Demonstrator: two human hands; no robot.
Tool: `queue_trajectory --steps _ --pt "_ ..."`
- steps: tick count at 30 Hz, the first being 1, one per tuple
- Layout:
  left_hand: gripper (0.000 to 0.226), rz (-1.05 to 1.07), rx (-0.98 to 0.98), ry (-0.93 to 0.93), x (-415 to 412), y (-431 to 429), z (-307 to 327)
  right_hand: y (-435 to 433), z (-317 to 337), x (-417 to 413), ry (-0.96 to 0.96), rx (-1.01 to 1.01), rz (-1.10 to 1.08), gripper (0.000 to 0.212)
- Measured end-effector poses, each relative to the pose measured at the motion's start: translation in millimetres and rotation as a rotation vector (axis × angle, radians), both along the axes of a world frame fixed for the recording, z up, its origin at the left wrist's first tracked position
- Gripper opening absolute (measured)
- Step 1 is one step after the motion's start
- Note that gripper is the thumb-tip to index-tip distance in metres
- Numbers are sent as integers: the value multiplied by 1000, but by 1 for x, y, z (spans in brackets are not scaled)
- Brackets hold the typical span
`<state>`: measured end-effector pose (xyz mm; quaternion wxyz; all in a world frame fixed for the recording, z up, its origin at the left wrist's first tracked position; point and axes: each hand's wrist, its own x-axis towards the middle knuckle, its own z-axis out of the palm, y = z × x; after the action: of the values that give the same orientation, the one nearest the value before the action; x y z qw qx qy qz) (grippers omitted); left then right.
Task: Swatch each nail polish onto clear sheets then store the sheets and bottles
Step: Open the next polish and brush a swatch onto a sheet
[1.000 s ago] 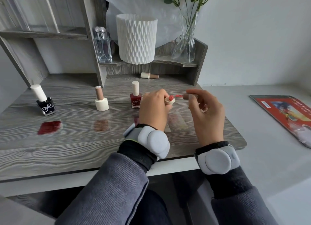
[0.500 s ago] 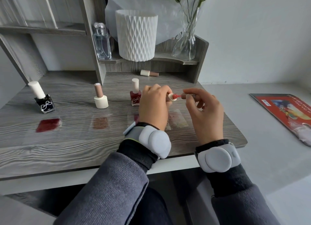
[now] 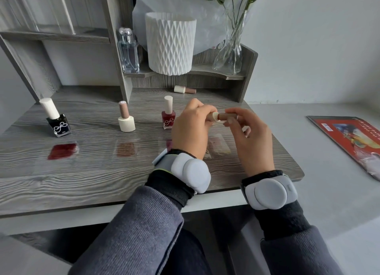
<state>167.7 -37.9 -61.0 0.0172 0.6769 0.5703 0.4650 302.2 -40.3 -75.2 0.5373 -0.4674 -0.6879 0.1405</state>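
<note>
My left hand [image 3: 191, 128] grips a small cream nail polish bottle [image 3: 214, 116] held sideways above the desk. My right hand [image 3: 249, 136] pinches its brown cap [image 3: 227, 116], which meets the bottle's neck. Below the hands lies a clear sheet with a pale swatch [image 3: 219, 146]. To the left stand a red bottle [image 3: 168, 116], a cream bottle with a brown cap [image 3: 125, 120] and a black bottle [image 3: 57, 120]. In front of them lie a brown swatch [image 3: 125, 149] and a dark red swatch [image 3: 61, 151] on clear sheets.
Another cream and brown bottle [image 3: 185, 89] lies on its side under the shelf. On the shelf stand a perfume bottle [image 3: 128, 51], a white ribbed container [image 3: 170, 44] and a glass vase [image 3: 228, 56]. A red magazine [image 3: 349, 138] lies at the right.
The red-tipped brush, out of the bottle a second ago, has gone into the neck. My right hand has brought the cap against the bottle.
</note>
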Motion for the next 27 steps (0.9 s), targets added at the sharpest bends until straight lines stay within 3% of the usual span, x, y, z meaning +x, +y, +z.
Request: queue_trajectory --steps 3,9,16,25,27 --pt "19 9 -52 3 -2 -1 -1 1 1 0 -30 -29 40 23" --pt "11 -18 -23 86 0 -4 1 -3 5 -1 -2 -64 -17 8" --pt "16 -38 116 107 5 -7 3 -5 8 2 32 -164 -148 38" --pt "21 21 -3 61 0 2 -5 -10 13 -2 168 -108 -60 3" --pt "24 33 -40 23 -2 5 -7 -11 15 -2 252 -85 -74 7"
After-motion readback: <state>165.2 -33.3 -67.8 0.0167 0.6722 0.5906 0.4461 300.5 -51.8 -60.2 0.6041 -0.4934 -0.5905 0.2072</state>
